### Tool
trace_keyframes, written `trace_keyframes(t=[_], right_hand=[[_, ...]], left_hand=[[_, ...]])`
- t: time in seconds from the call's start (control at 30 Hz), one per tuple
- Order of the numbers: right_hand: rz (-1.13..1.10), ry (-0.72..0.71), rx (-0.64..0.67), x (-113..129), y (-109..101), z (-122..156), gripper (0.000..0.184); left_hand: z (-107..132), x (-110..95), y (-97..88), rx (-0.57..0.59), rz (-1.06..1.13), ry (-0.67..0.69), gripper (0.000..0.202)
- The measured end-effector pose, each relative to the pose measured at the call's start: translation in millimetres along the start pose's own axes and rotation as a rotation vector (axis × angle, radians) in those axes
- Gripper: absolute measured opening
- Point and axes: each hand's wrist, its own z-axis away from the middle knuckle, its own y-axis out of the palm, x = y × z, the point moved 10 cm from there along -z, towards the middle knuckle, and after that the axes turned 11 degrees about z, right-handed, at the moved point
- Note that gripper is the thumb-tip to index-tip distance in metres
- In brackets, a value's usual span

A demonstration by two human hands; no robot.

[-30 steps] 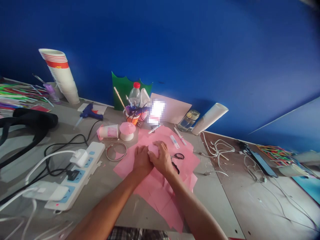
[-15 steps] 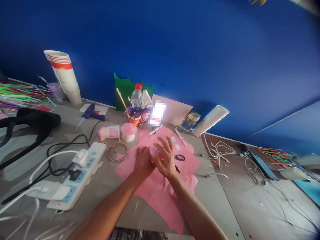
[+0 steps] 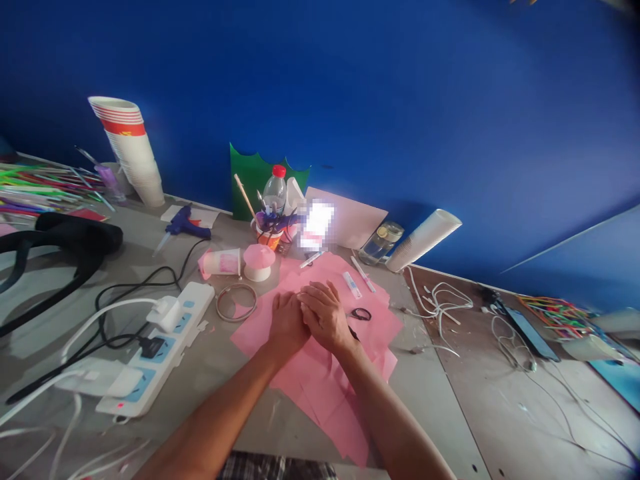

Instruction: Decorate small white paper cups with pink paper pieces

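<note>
Your left hand (image 3: 287,325) and right hand (image 3: 325,317) rest pressed together on the middle of the pink paper sheets (image 3: 327,410), fingers curled, with your right fingers lying over your left. You can't tell whether they are gripping anything between them, as the closed hands hide that space. On the sheets, just beside your right hand, lie black-handled scissors (image 3: 361,314), and two slim pens (image 3: 356,280) sit near their far edge. Just left of the sheets is a metal wire ring (image 3: 236,303), with a white power strip (image 3: 173,347) farther left. Beyond their far corner stand a pink-topped white spool (image 3: 259,261) and a paper cup (image 3: 220,263) lying on its side.
</note>
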Motion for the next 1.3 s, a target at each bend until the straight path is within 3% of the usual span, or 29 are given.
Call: trace_keyframes(t=[0.17, 0.27, 0.37, 0.43, 0.6, 0.77, 0.97, 1.13, 1.3], right_hand=[[-0.013, 0.002, 0.021, -3.0, 1.8, 2.3, 0.031], [-0.136, 0.004, -0.052, -6.9, -7.6, 6.3, 0.041], [-0.261, 0.115, -0.215, -23.0, -22.9, 12.8, 0.047], [-0.300, 0.243, -0.255, -36.9, -22.7, 17.3, 0.045], [-0.353, 0.401, -0.174, -49.7, -2.9, 21.2, 0.045], [-0.329, 0.411, -0.142, -48.2, 3.8, 19.9, 0.046], [-0.272, 0.411, -0.052, -46.0, 10.0, 15.9, 0.034], [-0.240, 0.388, -0.084, -44.9, 6.2, 15.5, 0.045], [-0.191, 0.411, -0.031, -45.7, 13.0, 15.7, 0.041]], left_hand=[[1.7, -1.0, -2.0, -0.003, 0.022, 0.000, 0.030], [2.3, -3.0, -5.2, -0.009, 0.037, -0.003, 0.035], [2.1, -3.0, -8.4, -0.006, 0.078, -0.031, 0.040], [1.9, -2.6, -9.7, -0.001, 0.112, -0.047, 0.042], [2.3, -2.2, -12.2, -0.015, 0.109, -0.051, 0.041], [3.6, -2.6, -10.6, -0.006, 0.113, -0.043, 0.035], [3.8, -3.9, -10.8, 0.006, 0.091, -0.053, 0.030], [3.8, -4.2, -10.3, -0.004, 0.098, -0.028, 0.030], [2.7, -1.8, -6.9, -0.001, 0.096, -0.022, 0.032]])
